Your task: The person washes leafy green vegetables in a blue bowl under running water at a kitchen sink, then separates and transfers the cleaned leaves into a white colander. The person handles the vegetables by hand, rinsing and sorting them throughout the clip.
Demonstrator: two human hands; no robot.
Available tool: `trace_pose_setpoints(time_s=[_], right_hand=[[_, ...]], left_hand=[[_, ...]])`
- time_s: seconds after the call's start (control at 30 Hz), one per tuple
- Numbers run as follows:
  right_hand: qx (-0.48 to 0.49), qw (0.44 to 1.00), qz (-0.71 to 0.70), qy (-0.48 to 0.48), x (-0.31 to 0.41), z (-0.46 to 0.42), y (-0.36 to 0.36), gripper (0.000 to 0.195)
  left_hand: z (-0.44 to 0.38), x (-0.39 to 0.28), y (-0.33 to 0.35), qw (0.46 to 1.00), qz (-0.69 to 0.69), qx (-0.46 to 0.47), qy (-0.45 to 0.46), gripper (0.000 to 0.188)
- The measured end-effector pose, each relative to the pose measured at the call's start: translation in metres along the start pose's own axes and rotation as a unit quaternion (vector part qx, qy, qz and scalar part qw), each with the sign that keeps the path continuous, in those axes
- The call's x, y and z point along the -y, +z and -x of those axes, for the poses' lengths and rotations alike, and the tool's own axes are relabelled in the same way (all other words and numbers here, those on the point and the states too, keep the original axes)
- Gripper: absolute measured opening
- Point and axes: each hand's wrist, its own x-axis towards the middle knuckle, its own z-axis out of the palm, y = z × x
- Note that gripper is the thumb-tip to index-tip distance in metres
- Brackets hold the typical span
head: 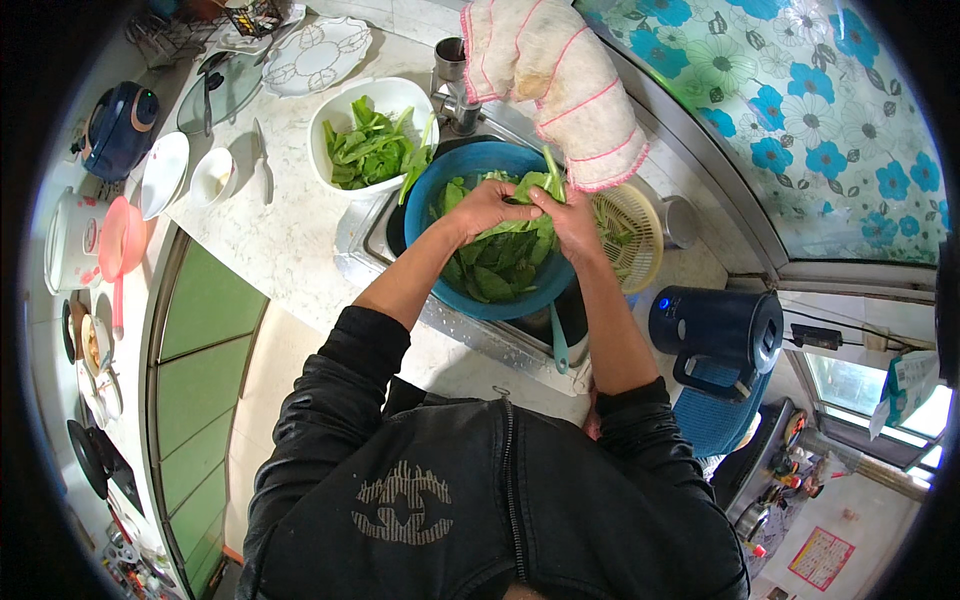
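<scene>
Both of my hands hold leafy greens above a blue basin (420, 271) set over the sink. My left hand (491, 208) pinches leaves near the basin's middle, and my right hand (568, 221) grips the stem side, their fingertips almost meeting. More leafy greens (491, 262) lie in the basin below. A white square bowl (321, 161) to the upper left holds greens with stems, some hanging over its rim. At the basin's right, a pale yellow plastic colander (654, 247) holds green pieces and is partly hidden by my right forearm.
A teal handle (559, 341) juts out below the basin. The faucet (463, 112) stands behind it, near a quilted cloth (577, 97). A knife (260, 161), a small white bowl (215, 176) and a scalloped plate (319, 56) sit on the left counter. A dark electric kettle (716, 334) is at right.
</scene>
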Motion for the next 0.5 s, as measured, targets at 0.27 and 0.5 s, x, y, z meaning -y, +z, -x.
trace_pose_setpoints(time_s=[0.27,0.5], right_hand=[[-0.068,0.996,-0.051,-0.017,0.006,-0.029,-0.032,0.034],[-0.123,0.984,-0.122,-0.032,0.018,-0.022,-0.025,0.023]], left_hand=[[0.019,-0.003,-0.023,0.995,-0.059,0.061,-0.043,0.035],[0.016,0.030,-0.046,0.998,-0.017,0.001,-0.055,0.045]])
